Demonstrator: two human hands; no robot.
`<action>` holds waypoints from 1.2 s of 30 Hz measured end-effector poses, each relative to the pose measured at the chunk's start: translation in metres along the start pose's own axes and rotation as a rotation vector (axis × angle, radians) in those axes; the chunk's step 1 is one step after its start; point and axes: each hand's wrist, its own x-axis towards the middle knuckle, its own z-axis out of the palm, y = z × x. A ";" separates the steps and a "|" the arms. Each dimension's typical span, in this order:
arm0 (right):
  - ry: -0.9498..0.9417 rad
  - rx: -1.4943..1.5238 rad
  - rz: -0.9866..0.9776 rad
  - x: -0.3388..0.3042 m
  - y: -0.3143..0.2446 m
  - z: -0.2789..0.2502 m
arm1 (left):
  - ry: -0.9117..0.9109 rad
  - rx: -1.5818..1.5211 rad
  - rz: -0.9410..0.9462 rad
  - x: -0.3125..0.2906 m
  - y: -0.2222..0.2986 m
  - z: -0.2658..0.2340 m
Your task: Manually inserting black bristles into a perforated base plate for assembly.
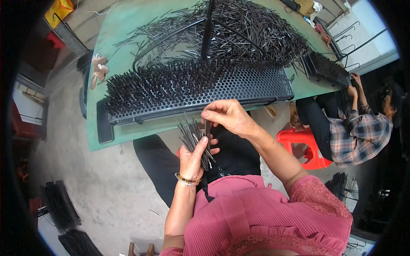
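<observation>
A bundle of thin black rods (191, 135) fans out of my left hand (194, 158), whose fingers wrap round it above my lap. Just to its upper right, my right hand (228, 118) pinches the upper end of one dark rod (207, 127) between thumb and fingers. Beyond both hands stands a long black perforated rack (252, 87). Upright black rods (149, 85) fill the holes over its left and middle part, while bare holes show toward its right end. The lower end of the pinched rod is hidden by my left hand and the bundle.
A big heap of loose black rods (260, 34) lies on the green table (124, 21) behind the rack. At the table's left are gloves (99, 70) and a dark phone-like slab (105, 126). On the right, another person (358, 128) works at a second rack (326, 70) by a red stool (299, 143).
</observation>
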 end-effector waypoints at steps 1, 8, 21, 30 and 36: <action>0.030 0.016 -0.035 0.002 -0.002 0.000 | 0.008 -0.004 -0.007 0.000 0.000 -0.001; 0.240 0.054 -0.322 0.027 -0.030 -0.001 | -0.036 -0.002 0.051 0.008 -0.007 -0.012; 0.206 0.065 -0.239 0.029 -0.019 0.001 | 0.000 -0.075 0.027 0.007 -0.004 -0.008; 0.393 -0.183 -0.564 0.057 -0.027 0.014 | 0.023 -0.021 -0.005 0.005 -0.005 -0.007; 0.309 -0.188 -0.543 0.057 -0.027 0.008 | 0.029 -0.030 -0.003 0.005 -0.006 -0.008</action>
